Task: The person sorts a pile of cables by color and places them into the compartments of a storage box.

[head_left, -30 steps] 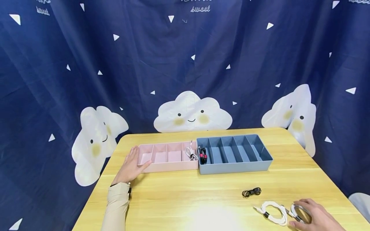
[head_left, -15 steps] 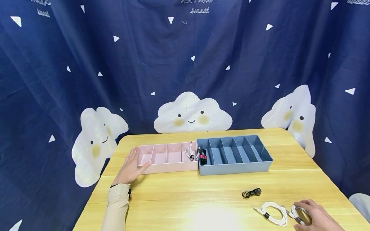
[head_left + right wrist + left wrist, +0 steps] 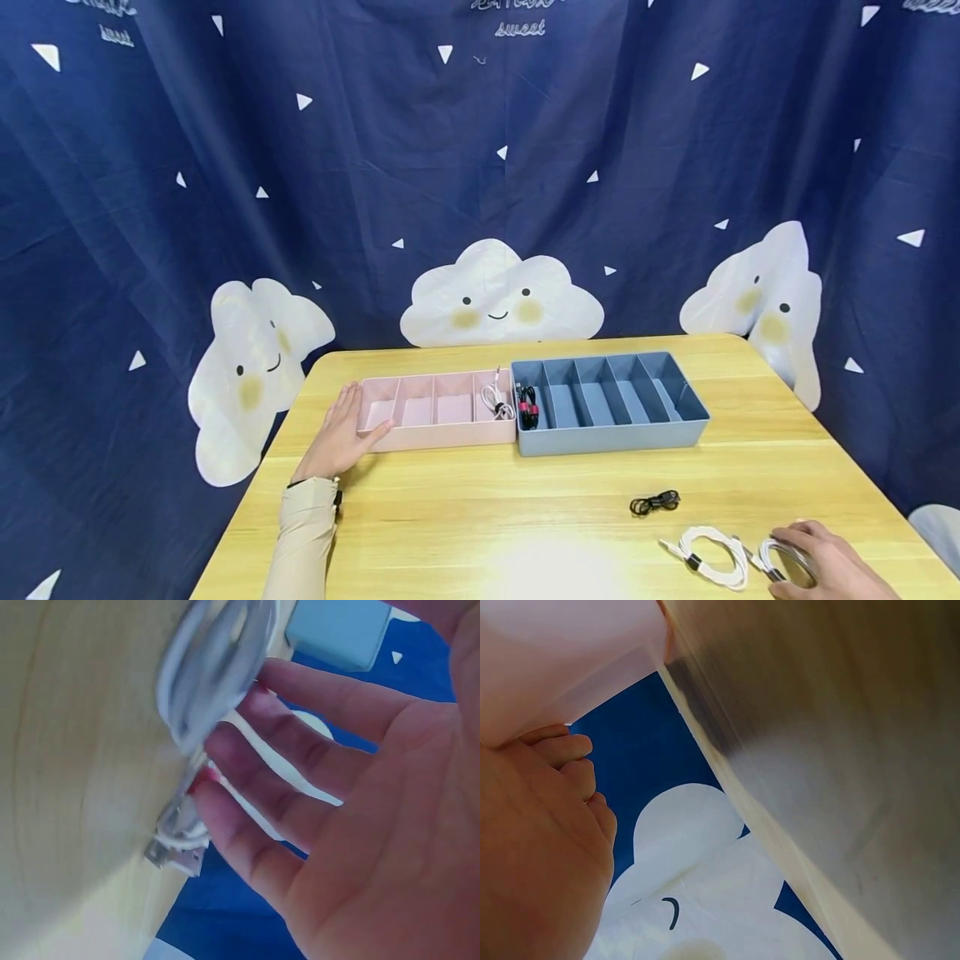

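My left hand (image 3: 335, 435) rests against the left end of the pink divided box (image 3: 450, 435), thumb along its front and fingers straight. In the left wrist view the hand (image 3: 540, 847) lies beside the box wall (image 3: 562, 660). At the lower right of the head view, my right hand (image 3: 828, 562) is at a coiled whitish cable (image 3: 768, 552). In the right wrist view its fingers (image 3: 300, 742) are fairly straight, their tips at the coil (image 3: 214, 675); the thumb tip is out of that view. Left of this coil lies a white cable loop (image 3: 697, 575) with a black tie.
A blue-grey divided box (image 3: 615, 437) stands right of the pink one, with black cables (image 3: 528, 408) in its left compartment. A white cable (image 3: 495, 400) sits in the pink box's right compartment. A small black cable (image 3: 655, 502) lies on the wooden table (image 3: 450, 517).
My right hand and the coil at it have shifted slightly to the right. The left hand stays in place on the pink box.
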### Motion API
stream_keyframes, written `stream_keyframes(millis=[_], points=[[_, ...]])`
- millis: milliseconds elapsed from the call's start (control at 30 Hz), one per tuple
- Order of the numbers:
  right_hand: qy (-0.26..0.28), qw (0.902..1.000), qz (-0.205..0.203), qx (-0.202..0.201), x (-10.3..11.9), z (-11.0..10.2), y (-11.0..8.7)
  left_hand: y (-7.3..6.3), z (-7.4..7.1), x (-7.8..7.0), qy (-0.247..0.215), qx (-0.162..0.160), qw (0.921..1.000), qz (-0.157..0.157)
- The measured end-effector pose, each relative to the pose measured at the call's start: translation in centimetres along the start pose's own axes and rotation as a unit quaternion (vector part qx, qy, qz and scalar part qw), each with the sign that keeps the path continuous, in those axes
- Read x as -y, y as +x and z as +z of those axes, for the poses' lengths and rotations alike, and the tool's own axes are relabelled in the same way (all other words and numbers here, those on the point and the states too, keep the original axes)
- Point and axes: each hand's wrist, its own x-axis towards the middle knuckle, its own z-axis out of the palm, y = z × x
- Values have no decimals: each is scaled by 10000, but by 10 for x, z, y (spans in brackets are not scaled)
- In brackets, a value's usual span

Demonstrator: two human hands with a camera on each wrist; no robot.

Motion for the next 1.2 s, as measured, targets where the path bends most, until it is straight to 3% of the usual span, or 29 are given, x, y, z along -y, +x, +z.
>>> stream_keyframes(millis=[467,800,1200], points=[[537,9965,434,475,-3,-4,-1,-2,3,5,-56,-33,10000,10],[59,9989,433,162,5,-10,-1,-1,4,6,-61,-7,10000,0],[133,9974,689,180,17,-18,5,1,4,5,-27,23,10000,-7]])
